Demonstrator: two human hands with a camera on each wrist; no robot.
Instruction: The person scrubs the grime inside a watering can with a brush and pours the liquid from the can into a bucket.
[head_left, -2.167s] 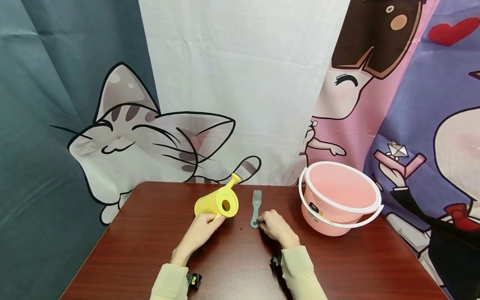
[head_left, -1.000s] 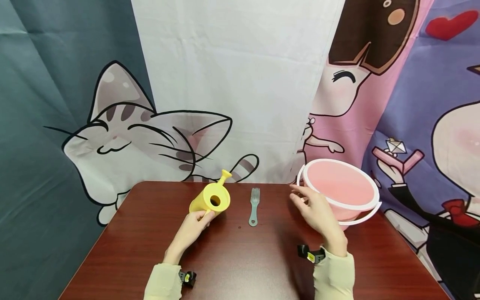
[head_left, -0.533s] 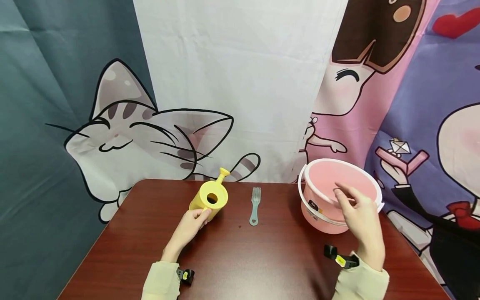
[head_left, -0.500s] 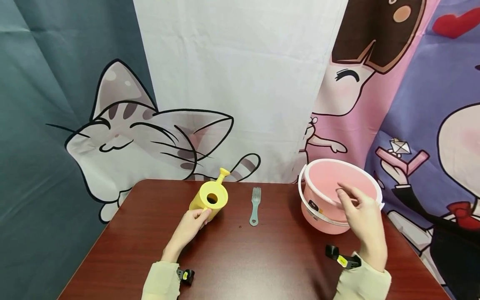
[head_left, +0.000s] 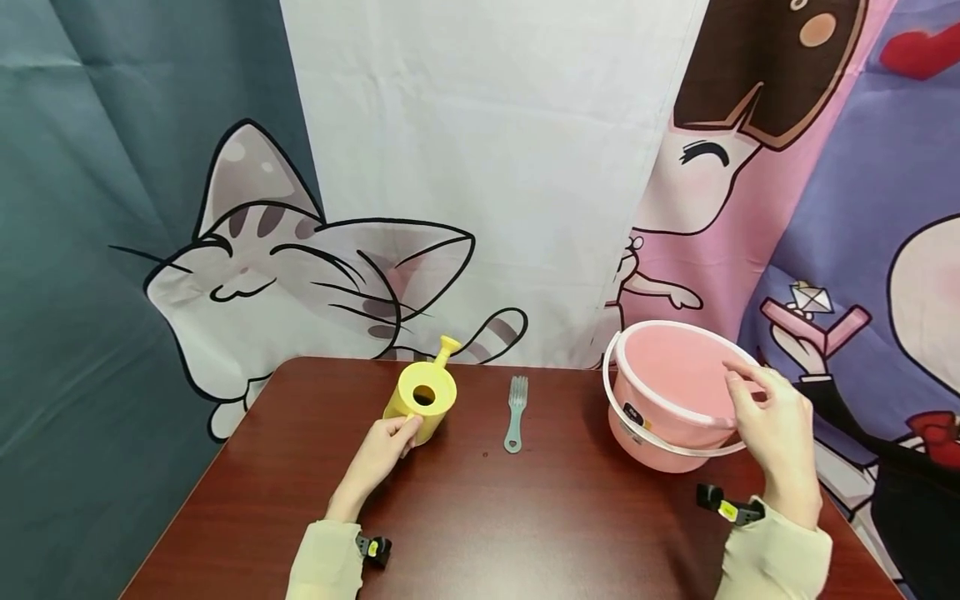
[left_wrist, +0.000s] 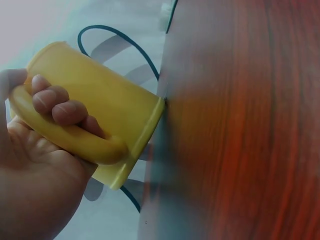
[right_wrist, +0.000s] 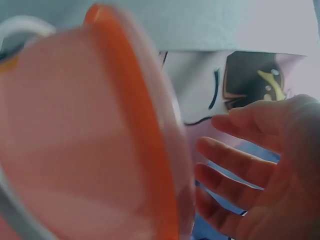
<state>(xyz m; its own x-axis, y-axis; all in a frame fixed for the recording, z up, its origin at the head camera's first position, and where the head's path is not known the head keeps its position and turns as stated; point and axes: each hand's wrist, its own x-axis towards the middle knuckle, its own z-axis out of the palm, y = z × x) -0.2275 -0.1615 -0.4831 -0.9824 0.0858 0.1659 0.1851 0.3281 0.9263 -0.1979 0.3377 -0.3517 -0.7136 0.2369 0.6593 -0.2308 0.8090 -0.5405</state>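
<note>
My left hand (head_left: 381, 450) has its fingers curled round the handle of a small yellow watering can (head_left: 405, 408). In the left wrist view the can (left_wrist: 100, 85) is tilted, its base rim close to the table; contact cannot be told. Over at the right, my right hand (head_left: 780, 421) is beside the rim of a pink bucket (head_left: 660, 454) with a white handle. Its fingers are loosely bent and hold nothing. The right wrist view has those fingers (right_wrist: 235, 160) right by the bucket's side (right_wrist: 75, 125). Between the hands lies a grey-green toy fork (head_left: 515, 417), untouched.
The brown wooden table (head_left: 540, 517) ends in front of a printed cloth backdrop (head_left: 487, 167). The bucket stands near the table's back right corner, its white handle (head_left: 675, 450) lowered across its front.
My right hand has left the fork's side and moved right, across the front of the bucket to its right rim. The left hand keeps the watering can, turned slightly more upright.
</note>
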